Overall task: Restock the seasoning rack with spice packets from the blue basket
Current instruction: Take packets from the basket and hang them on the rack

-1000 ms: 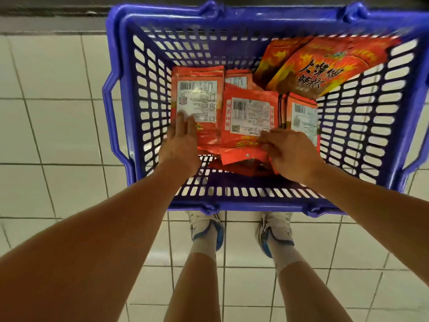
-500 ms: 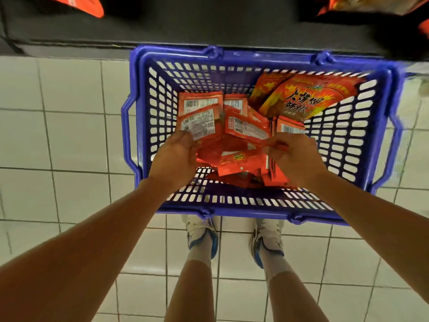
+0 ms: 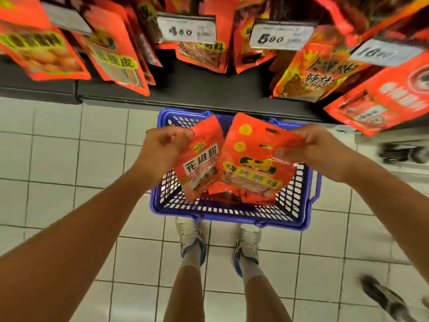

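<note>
Head view shows the left hand (image 3: 162, 149) and right hand (image 3: 311, 149) each pinching a spice packet (image 3: 202, 163) by its top edge above the blue basket (image 3: 222, 211) (light, floppy, slick foil, best held near the hang-hole), below the seasoning rack (image 3: 185, 31).

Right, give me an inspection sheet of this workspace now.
Surface: white tiled floor.
Job's things: blue basket on the floor, red packets inside; two spice packets, left packet, right packet, lifted above it; seasoning rack hung with packets and price tags.
Clutter: nothing seen.
Grippers: left hand grips the left packet; right hand pinches the right packet.
Cables: nothing seen.
Surroundings: another person's shoe, lower right.
</note>
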Demonstrator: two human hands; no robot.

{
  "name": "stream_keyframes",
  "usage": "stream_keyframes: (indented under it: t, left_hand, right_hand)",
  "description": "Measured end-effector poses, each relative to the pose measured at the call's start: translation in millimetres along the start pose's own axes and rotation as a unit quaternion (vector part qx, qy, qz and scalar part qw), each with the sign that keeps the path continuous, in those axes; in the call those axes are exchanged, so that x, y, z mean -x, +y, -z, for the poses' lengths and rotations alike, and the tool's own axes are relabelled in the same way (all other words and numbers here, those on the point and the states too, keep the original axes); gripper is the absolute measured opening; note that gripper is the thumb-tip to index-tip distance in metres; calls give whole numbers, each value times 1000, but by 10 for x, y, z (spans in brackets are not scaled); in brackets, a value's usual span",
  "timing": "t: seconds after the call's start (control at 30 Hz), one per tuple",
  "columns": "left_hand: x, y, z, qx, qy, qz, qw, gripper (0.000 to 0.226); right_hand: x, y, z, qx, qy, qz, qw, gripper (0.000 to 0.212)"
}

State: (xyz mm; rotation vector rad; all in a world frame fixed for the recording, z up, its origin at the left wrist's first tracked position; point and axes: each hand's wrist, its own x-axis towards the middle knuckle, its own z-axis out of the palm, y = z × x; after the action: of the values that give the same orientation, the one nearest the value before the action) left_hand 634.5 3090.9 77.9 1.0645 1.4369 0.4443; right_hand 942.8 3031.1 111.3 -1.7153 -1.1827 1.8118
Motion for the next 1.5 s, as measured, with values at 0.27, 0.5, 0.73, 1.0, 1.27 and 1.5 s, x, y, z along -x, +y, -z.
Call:
stream_keyframes:
  t: [0.27, 0.5, 0.73, 1.0, 1.27, 1.5]
  left_hand:
    - [857, 1783, 278, 137, -81, 4, 987, 13]
    - [1990, 3365, 580, 294, -131, -58, 945, 25]
    - [3173, 4680, 648, 257, -127, -169, 943, 22]
    - [3951, 5956, 696, 334, 41, -292, 895, 22]
    - [4472, 6497, 1323, 350, 21, -368, 861, 20]
    - [4429, 6742, 1974, 339, 57, -423, 838, 16]
  right_hand:
    - [895, -1655, 306, -61, 14, 75, 995, 23]
    - [1908, -3079, 384, -107, 139, 208, 962, 39]
    - [3008, -4485, 465, -125, 254, 323, 903, 29]
    - [3798, -5617, 319, -94, 318, 428, 841, 53]
    - [4159, -6520, 127, -42, 343, 511, 787, 15]
    - [4074, -7178, -81, -80, 338, 542, 765, 14]
